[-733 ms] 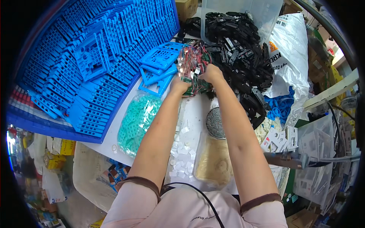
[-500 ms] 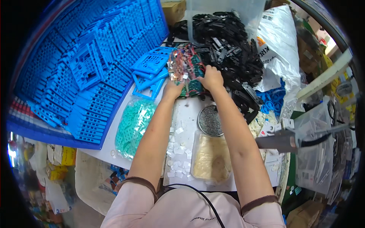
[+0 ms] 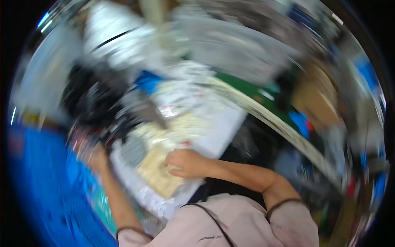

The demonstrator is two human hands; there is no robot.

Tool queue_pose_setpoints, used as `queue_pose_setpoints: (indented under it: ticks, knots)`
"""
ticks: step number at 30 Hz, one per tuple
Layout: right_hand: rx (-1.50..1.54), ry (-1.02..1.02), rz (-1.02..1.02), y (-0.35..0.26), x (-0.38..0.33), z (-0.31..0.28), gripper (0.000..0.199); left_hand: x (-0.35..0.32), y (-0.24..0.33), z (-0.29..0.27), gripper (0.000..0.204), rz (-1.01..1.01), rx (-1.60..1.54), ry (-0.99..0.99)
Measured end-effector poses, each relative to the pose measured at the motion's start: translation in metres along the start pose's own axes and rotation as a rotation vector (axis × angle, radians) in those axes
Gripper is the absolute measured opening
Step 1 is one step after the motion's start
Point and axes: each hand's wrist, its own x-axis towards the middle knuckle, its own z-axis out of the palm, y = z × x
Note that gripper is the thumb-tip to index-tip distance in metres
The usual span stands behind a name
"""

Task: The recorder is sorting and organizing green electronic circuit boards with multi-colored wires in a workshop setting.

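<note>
Wire bundle [image 3: 84, 142] is located at the left of the tabletop [image 3: 226, 127], beside black parts [image 3: 94, 99]. Light, limp, snag-prone handling is judged likely; a full gathered grip is advised. Pointing and long axis cannot be told through blur. Over the tan tray [image 3: 156, 175], the right hand [image 3: 185, 162] is curled, finger gap and contents unclear; the left hand [image 3: 98, 159] is placed at the bundle's edge, opening and hold unclear.

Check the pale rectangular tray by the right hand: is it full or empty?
Not empty: cream-coloured contents spread across the tray by the right hand. Whether it is brim-full, I cannot tell through the blur.
</note>
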Motion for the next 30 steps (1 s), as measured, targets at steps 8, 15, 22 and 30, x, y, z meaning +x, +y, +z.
queue_pose_setpoints:
  ticks: [8,15,22,30]
  knots:
    - [-0.195,0.780,1.186,-0.063,-0.421,-0.004,0.022,0.024,-0.010,0.034,0.087,-0.422,0.108,-0.070]
    - [-0.124,1.015,2.102,-0.145,-0.685,0.226,0.015,-0.060,0.130,-0.190,0.093,0.128,-0.467,0.036]
    - [0.189,0.209,2.214,-0.103,-0.795,0.448,0.030,-0.037,0.229,-0.204,0.097,0.556,-0.554,0.047]
    - [0.609,0.719,2.223,-0.035,-0.727,0.365,0.041,-0.005,0.231,-0.193,0.118,0.362,-0.413,-0.123]
